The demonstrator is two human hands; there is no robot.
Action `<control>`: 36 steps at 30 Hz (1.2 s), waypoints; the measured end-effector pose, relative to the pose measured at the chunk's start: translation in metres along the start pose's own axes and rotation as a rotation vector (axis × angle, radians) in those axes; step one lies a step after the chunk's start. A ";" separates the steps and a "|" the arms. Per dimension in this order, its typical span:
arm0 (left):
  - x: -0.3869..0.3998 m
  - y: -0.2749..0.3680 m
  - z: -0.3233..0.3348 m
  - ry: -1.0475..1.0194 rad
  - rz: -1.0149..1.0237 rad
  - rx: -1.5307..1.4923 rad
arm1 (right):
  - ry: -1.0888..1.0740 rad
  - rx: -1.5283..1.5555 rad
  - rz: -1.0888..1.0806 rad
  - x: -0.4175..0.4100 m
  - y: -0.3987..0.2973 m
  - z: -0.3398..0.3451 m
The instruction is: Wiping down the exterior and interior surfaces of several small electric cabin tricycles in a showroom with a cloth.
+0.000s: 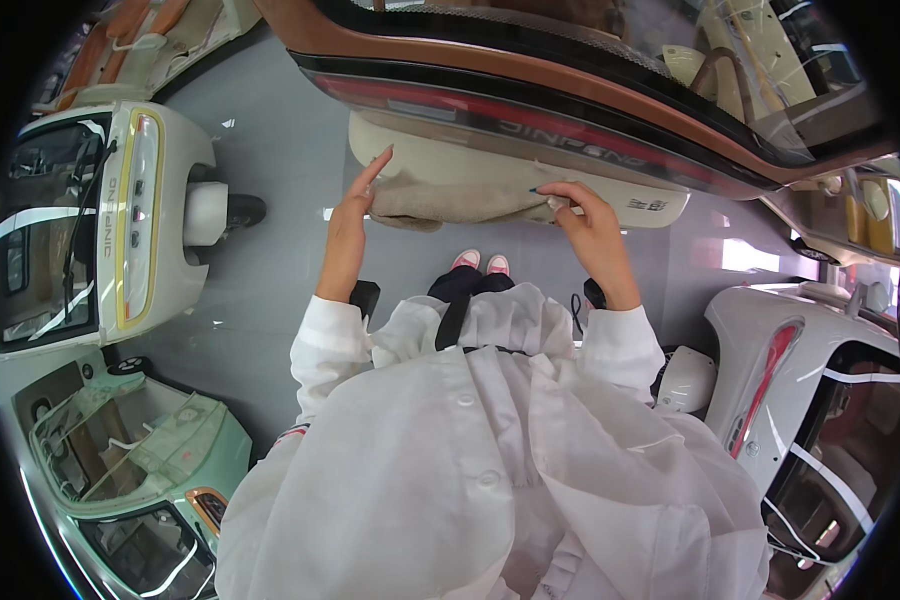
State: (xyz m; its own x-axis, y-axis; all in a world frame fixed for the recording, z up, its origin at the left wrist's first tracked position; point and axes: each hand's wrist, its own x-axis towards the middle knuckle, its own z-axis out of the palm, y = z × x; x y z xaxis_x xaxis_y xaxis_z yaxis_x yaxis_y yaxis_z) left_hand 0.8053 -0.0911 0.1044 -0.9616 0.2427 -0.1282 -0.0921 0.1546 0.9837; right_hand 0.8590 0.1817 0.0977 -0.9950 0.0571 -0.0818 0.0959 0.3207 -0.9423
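Note:
A beige-brown cloth (457, 202) stretches between my two hands, folded over on itself, in front of the cream rear bumper of a small vehicle. My left hand (354, 217) is at the cloth's left end, its fingers extended upward; the grip itself is partly hidden. My right hand (589, 225) pinches the cloth's right end between thumb and fingers. Just beyond the cloth lies the cream bumper (412, 150), which bears writing. Above it runs the red tail-light strip (510, 124), below the brown-framed rear window (570, 67).
To the left stands a cream small vehicle (142, 225) with a front wheel (246, 211). A mint-green vehicle (217, 442) is at the lower left. On the right is a white vehicle (750, 337) with a red tail light. Grey floor (270, 300) lies between them.

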 end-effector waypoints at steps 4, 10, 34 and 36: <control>-0.002 -0.004 -0.001 -0.035 0.086 -0.116 | 0.095 -0.241 -0.053 -0.005 -0.011 0.013; 0.007 -0.004 -0.009 -0.203 0.114 0.204 | 0.158 -0.456 -0.115 -0.014 0.006 0.017; 0.110 -0.043 0.085 0.238 -0.361 -0.548 | 0.149 0.875 0.082 0.070 0.009 0.003; 0.097 -0.014 0.095 0.066 -0.523 -0.883 | 0.141 0.907 0.023 0.071 0.009 -0.001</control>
State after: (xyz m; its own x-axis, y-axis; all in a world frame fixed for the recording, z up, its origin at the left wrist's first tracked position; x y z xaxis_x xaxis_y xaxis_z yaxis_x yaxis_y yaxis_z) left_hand 0.7378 0.0208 0.0662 -0.7561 0.2900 -0.5867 -0.6354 -0.5402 0.5518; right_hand 0.7888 0.1896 0.0839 -0.9749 0.1881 -0.1194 -0.0019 -0.5431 -0.8397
